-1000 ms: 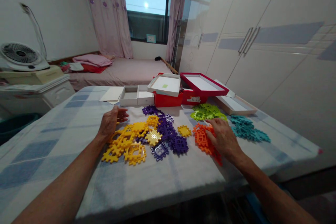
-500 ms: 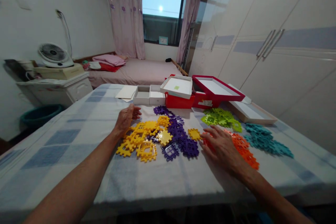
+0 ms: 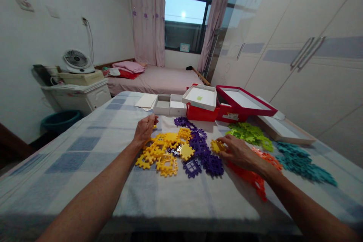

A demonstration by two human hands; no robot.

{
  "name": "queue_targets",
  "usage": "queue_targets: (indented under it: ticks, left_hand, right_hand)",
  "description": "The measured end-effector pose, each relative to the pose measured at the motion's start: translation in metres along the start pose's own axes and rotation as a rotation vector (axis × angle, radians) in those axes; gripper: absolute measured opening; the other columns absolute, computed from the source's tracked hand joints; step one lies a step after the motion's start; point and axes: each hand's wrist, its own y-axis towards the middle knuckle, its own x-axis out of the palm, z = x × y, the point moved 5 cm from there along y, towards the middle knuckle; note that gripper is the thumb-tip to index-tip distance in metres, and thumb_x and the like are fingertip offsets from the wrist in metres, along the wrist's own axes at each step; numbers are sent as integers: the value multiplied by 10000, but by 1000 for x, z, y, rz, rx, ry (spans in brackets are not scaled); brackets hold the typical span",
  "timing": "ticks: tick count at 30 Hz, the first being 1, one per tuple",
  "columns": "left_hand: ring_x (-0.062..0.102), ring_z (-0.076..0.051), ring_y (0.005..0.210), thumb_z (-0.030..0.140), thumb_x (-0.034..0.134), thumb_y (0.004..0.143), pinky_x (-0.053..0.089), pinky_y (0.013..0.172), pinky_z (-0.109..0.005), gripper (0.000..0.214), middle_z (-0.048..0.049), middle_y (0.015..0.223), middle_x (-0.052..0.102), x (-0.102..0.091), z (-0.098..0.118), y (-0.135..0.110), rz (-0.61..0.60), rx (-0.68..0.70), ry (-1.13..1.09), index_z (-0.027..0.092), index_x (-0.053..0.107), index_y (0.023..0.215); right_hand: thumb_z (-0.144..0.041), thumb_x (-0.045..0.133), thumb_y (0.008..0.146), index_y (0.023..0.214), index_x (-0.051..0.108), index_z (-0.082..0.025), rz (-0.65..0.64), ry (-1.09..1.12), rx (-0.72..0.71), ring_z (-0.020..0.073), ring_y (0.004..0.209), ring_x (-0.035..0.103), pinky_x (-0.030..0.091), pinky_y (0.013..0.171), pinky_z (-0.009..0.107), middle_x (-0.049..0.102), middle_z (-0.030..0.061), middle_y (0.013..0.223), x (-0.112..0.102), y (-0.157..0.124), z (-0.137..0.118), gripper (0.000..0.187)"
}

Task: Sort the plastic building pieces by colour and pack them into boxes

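Observation:
My left hand [image 3: 144, 129] is at the far-left side of the pile of yellow interlocking plastic tiles [image 3: 159, 140]. Its fingers are curled, and a bit of yellow tile [image 3: 154, 126] shows at the fingertips. My right hand [image 3: 237, 152] is closed at the fingertips on a single yellow notched tile [image 3: 216, 146], right of the purple tiles [image 3: 200, 146]. Orange tiles [image 3: 251, 177] lie beneath and beside this hand, partly hidden by it and the forearm. The purple tiles run in a heap between the two hands, touching the yellow pile.
Lime-green tiles [image 3: 249, 134] and teal tiles [image 3: 304, 162] lie at right on the checked cloth [image 3: 85, 147]. Behind stand a grey-white divided box [image 3: 163, 104], a red box [image 3: 202, 112] with a white tray [image 3: 200, 96] on top, a dark-red lid [image 3: 246, 100] and a pale tray [image 3: 286, 128].
The view has swung a little left. My right hand has reached the single yellow tile and closed on it. A yellow bit now shows at my left fingertips, which are more curled.

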Motion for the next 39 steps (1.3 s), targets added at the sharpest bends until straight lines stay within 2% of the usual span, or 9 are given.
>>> queue_targets:
  ticks: [4,9,14,18,21,26,32,35,39]
  left_hand:
    - [635,-227,893,541,252,886,482,826,-346,556,-95,924,691,-7,6,-1,62,8,203,170,663,936]
    - [635,-253,933,502,239,878,471,838,-371,558,-129,945,691,-4,8,-2,-14,-3,378,159,678,901]
    - [650,-232,923,553,284,868,491,802,-329,554,-98,967,709,6,3,-2,-90,-25,229,171,681,928]
    - [658,-226,922,551,341,858,493,819,-319,522,-86,950,723,15,6,-4,-191,12,63,166,686,930]
    - [650,-232,932,529,338,865,484,839,-333,508,-91,961,717,9,11,-4,-109,35,88,161,684,922]
    - [639,-236,942,472,307,882,466,844,-338,474,-95,957,700,-3,21,-4,8,52,242,177,679,880]
    - [599,-224,1018,418,412,848,436,938,-344,370,-90,1023,679,17,39,-16,-186,268,319,182,684,928]
    - [590,-227,1048,420,470,843,430,953,-342,361,-103,1102,662,37,49,-25,-336,329,357,179,681,1008]
    - [584,-261,1076,488,519,832,427,946,-361,473,-137,1152,647,68,63,-33,-489,387,492,152,629,1146]
  right_hand:
    - [-329,547,824,1178,593,-180,107,-40,84,238,968,557,411,821,347,590,127,1077,-14,26,14,387]
    - [-370,553,835,1233,553,-165,30,-57,143,287,1048,544,417,817,384,575,158,1160,-3,59,15,448]
    - [-380,524,861,1258,530,-144,138,-7,37,278,1091,537,420,865,380,559,170,1216,0,67,-8,461]
    - [-433,541,846,1291,510,-123,-4,125,-73,273,1124,540,409,933,371,570,167,1243,10,73,-32,543]
    - [-477,580,809,1321,488,-139,-66,152,-80,299,1181,511,396,966,402,536,165,1309,16,79,-41,620]
    - [-326,503,859,1298,514,-166,-1,100,-90,271,1182,512,412,948,391,542,138,1306,12,85,-31,466]
    - [-185,544,791,1120,642,-182,-70,7,-85,214,997,585,442,840,302,619,119,1140,20,82,0,343]
    - [-197,557,768,1064,667,-156,-26,12,-55,193,877,591,447,771,273,621,118,1031,21,80,9,318]
    - [-243,575,765,1170,615,-109,83,51,16,219,925,569,444,818,312,579,151,1058,9,70,7,429]
